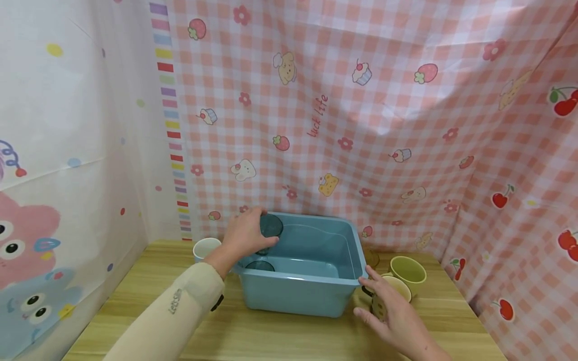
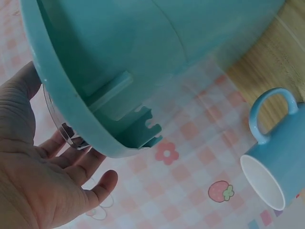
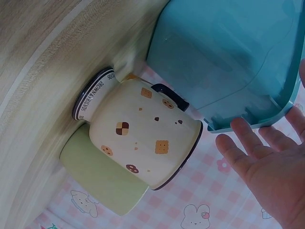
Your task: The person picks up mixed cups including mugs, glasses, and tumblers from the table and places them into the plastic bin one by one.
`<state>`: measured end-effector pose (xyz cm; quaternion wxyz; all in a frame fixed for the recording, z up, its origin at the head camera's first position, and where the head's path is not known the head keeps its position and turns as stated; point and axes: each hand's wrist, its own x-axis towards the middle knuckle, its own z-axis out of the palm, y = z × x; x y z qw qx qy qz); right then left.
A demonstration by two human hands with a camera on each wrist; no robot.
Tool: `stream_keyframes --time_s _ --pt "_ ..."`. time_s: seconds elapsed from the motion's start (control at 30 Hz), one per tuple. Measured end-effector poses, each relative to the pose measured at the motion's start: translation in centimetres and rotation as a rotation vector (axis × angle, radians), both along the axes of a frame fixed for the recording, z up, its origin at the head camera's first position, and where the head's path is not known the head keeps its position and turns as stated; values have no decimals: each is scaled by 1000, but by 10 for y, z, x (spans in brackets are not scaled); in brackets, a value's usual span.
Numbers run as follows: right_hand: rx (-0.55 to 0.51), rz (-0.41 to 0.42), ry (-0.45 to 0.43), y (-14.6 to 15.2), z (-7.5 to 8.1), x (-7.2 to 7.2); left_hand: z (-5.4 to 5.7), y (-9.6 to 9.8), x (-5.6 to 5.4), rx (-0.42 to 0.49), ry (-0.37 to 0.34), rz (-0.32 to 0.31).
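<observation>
In the head view, my left hand (image 1: 246,233) holds a clear dark glass (image 1: 272,225) over the left end of a blue plastic basin (image 1: 300,296). The glass's rim (image 2: 71,140) shows between thumb and fingers in the left wrist view, beyond the basin's edge. A second dark glass (image 1: 260,265) is inside the basin at the front left. My right hand (image 1: 390,311) has its fingers extended, fingertips right at the basin's right rim. Close to that hand stands a cream mug (image 3: 145,136) with cookie prints and a black handle.
A green cup (image 1: 408,271) stands behind the cream mug. A white cup with lettering (image 3: 97,93) shows past it, and a clear amber vessel (image 1: 372,258) is by the basin's right end. Left of the basin is a blue mug (image 2: 281,152). Patterned cloth (image 1: 316,125) hangs behind.
</observation>
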<state>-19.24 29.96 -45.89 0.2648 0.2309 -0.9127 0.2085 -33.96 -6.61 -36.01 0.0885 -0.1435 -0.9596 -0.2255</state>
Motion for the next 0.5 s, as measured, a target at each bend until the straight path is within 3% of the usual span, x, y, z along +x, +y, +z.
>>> stream_keyframes --time_s 0.3,0.5 --pt "11 -17 -9 0 1 0 -5 2 -9 -35 -2 11" --pt "-32 16 -39 -1 2 1 -10 -1 -15 -44 -4 18"
